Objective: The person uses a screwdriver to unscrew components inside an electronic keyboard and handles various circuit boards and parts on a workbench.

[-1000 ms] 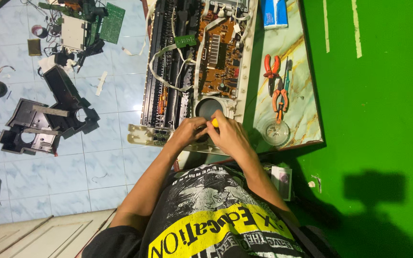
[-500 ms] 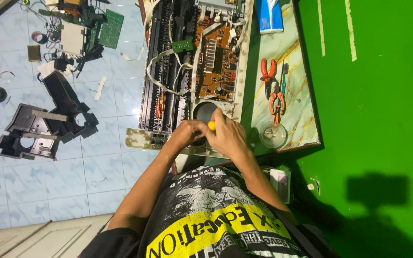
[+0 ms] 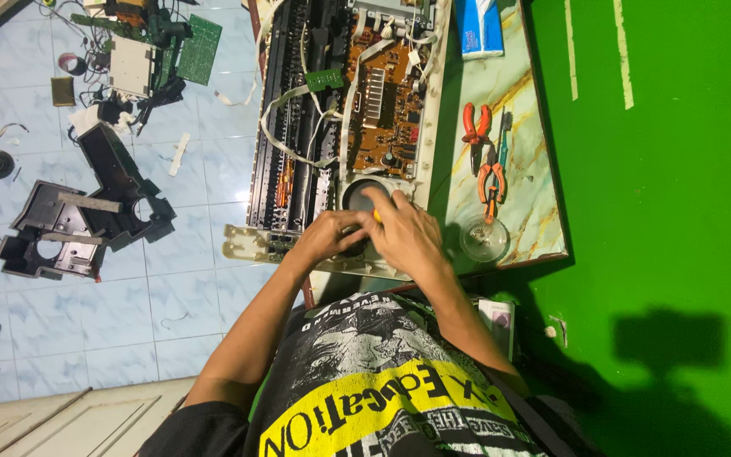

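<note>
Down at the near end of the opened cream-cased electronic keyboard chassis (image 3: 344, 127), both hands bunched together over the round dark speaker opening (image 3: 364, 195). Left hand (image 3: 332, 237) curled at about 9 o'clock of the opening, fingers bent onto the casing; whether anything is gripped, impossible to tell. Right hand (image 3: 408, 237) curled too, knuckles up, wrapped round a small yellow-handled tool (image 3: 376, 215), only a sliver of yellow peeping out between the two hands. Up at 12 o'clock, brown printed circuit board (image 3: 387, 110) laid bare with white ribbon cables (image 3: 298, 127) looping across. Over at 3 o'clock on the marble-patterned tabletop (image 3: 526, 169), orange-handled pliers (image 3: 475, 127) and a second orange pair (image 3: 491, 182), plus a clear round glass dish (image 3: 484, 239) just beside the right hand. Away at 9 o'clock on the blue tiled floor (image 3: 196, 279), black plastic housing parts (image 3: 86, 211).
</note>
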